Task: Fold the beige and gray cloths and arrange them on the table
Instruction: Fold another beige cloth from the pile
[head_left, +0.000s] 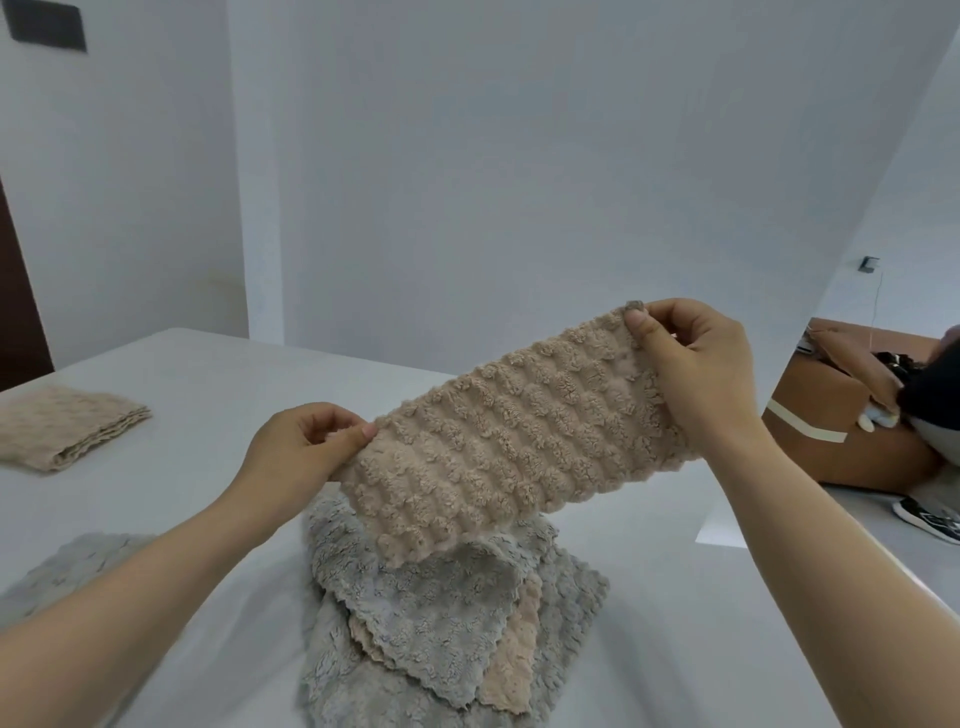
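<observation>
A folded beige cloth (511, 434) is stretched in the air between both hands, above the loose pile (447, 618) on the white counter (218, 384). The left hand (298, 452) pinches its lower end and the right hand (696, 364) pinches its raised end. One folded beige stack (67, 426) lies far left of the pile, one gray cloth (67, 566) nearer. Right of the counter stands a cardboard box (841, 431).

no readable text, no labels, no brands, no numbers anywhere in view
</observation>
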